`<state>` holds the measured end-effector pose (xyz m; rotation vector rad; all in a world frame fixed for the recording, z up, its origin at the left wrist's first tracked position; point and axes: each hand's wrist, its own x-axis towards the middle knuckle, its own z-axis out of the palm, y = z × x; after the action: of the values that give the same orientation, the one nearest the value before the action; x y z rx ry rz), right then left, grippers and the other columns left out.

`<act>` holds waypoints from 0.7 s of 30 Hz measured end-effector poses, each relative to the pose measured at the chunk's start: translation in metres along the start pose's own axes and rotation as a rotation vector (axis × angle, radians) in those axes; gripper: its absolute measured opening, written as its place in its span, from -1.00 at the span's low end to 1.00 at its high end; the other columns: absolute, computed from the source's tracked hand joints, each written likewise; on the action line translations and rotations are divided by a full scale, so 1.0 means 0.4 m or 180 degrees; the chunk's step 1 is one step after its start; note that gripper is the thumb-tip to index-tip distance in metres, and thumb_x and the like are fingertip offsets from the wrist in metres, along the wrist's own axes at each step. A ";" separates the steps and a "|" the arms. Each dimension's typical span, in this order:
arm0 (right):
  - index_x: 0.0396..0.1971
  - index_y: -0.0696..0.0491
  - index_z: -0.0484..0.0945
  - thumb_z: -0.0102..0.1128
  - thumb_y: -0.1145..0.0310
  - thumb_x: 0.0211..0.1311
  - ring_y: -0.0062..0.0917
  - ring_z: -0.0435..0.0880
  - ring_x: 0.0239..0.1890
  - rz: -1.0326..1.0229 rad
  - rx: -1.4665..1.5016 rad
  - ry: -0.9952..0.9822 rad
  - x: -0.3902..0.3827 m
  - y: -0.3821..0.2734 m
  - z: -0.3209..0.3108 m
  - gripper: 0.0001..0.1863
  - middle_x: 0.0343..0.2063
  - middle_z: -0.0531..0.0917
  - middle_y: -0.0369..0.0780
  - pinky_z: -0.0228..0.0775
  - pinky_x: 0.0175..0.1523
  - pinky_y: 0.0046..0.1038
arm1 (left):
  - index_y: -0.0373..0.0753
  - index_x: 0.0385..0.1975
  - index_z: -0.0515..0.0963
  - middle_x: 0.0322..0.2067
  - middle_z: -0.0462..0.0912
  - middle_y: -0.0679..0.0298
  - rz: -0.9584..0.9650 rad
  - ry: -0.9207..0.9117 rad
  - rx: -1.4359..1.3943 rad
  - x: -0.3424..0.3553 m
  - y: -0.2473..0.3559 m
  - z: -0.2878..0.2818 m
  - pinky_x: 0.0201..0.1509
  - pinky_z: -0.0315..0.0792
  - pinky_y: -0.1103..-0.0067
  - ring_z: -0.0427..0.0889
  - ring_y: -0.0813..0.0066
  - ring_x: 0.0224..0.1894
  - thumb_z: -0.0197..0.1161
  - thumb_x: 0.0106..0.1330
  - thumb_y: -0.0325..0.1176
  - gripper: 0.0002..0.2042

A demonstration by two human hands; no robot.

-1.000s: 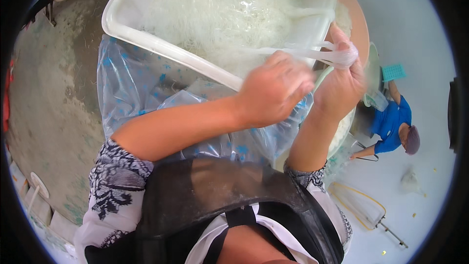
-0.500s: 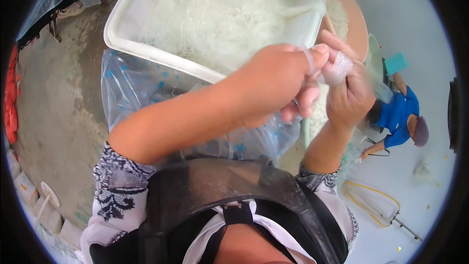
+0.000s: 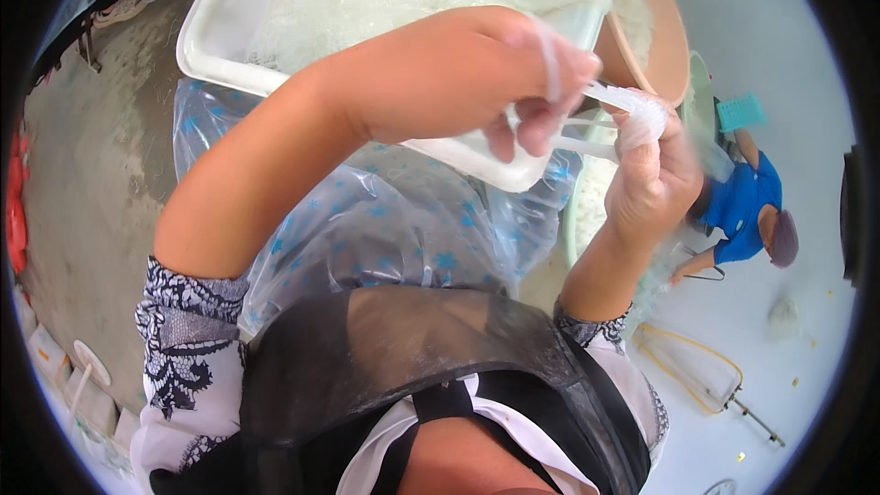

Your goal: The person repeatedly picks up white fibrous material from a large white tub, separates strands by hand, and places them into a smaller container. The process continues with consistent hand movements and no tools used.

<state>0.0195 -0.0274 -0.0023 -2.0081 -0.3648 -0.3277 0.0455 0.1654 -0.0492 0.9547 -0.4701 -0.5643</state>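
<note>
In front of me both hands are raised over the near right corner of a white rectangular tub (image 3: 229,76), which holds a tangle of pale translucent strands (image 3: 367,0) in liquid. My left hand (image 3: 522,64) pinches white strands, and a loop of them crosses the back of it. These strands stretch to a wound white bundle (image 3: 644,121) around the fingers of my right hand (image 3: 646,170), which is closed on it. What the material is, I cannot tell. The hands are slightly apart, with the strands taut between them.
A tan round tub (image 3: 667,14) with white contents stands right of the white tub. Green basins (image 3: 701,96) are beside and below it. My clear patterned apron (image 3: 385,220) hangs below my arms. Farther right a person in blue (image 3: 742,206) stands near a teal basket (image 3: 741,113).
My left hand has moved up and left, away from my right hand. The strands between them are now drawn out straight. The view has shifted slightly.
</note>
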 end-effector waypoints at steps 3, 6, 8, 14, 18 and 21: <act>-0.50 0.29 0.51 0.05 0.65 0.04 -0.65 0.49 -0.40 0.0013 0.0204 0.0183 0.001 0.012 -0.002 -0.94 -0.41 0.59 -0.16 0.31 -0.29 -0.67 | -0.19 -0.64 0.29 -0.61 0.40 0.30 0.0039 0.0034 -0.0465 0.009 -0.003 0.001 -0.48 0.36 0.66 0.47 0.50 -0.48 -0.06 0.34 -0.18 -0.68; -0.35 0.35 0.51 0.09 0.44 0.10 -0.71 0.37 -0.54 0.0066 0.0071 0.0426 0.002 0.017 -0.010 -0.76 -0.35 0.60 -0.10 0.12 -0.44 -0.72 | -0.22 -0.62 0.30 -0.58 0.45 0.25 0.0401 0.0367 -0.1297 0.040 -0.024 0.048 -0.41 0.47 0.63 0.54 0.43 -0.40 -0.08 0.33 -0.25 -0.72; -0.36 0.34 0.51 0.05 0.42 0.11 -0.66 0.43 -0.48 0.0240 0.0676 0.0659 0.004 0.017 -0.027 -0.76 -0.31 0.59 -0.08 0.18 -0.39 -0.70 | -0.24 -0.60 0.32 -0.52 0.50 0.20 0.0486 0.1023 -0.2113 0.075 -0.041 0.087 -0.32 0.52 0.60 0.58 0.37 -0.31 -0.08 0.34 -0.27 -0.73; -0.37 0.31 0.54 -0.16 0.28 0.16 -0.17 0.31 0.17 -0.0162 0.0623 0.1032 0.023 0.006 -0.032 -0.61 -0.13 0.52 0.16 0.08 0.25 -0.27 | -0.20 -0.32 0.54 -0.36 0.60 0.21 0.2066 0.1438 0.1196 0.152 -0.117 0.215 -0.25 0.46 0.56 0.61 0.38 -0.26 0.11 0.26 -0.32 -0.87; -0.45 0.24 0.51 -0.22 0.28 0.19 -0.13 0.10 0.28 -0.0422 0.1328 0.0218 -0.010 0.045 -0.132 -0.64 -0.08 0.48 0.19 -0.29 0.34 -0.16 | -0.23 -0.41 0.55 -0.52 0.55 0.14 0.2423 0.0619 0.3150 0.167 -0.056 0.179 -0.44 0.35 0.47 0.49 0.19 -0.51 0.19 0.14 -0.32 -0.87; -0.55 0.16 0.46 -0.26 0.26 0.24 -0.09 0.06 0.30 -0.0571 0.1396 0.0003 -0.020 0.089 -0.161 -0.64 -0.06 0.47 0.20 -0.38 0.36 -0.12 | -0.25 -0.42 0.54 -0.54 0.54 0.10 0.1683 -0.0496 0.3080 0.169 -0.040 0.107 -0.44 0.35 0.50 0.47 0.20 -0.56 0.18 0.16 -0.32 -0.86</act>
<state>0.0215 -0.1013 -0.0061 -1.5493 -0.5664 -0.3279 0.0673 0.0886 -0.0330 1.6246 -1.1468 0.1183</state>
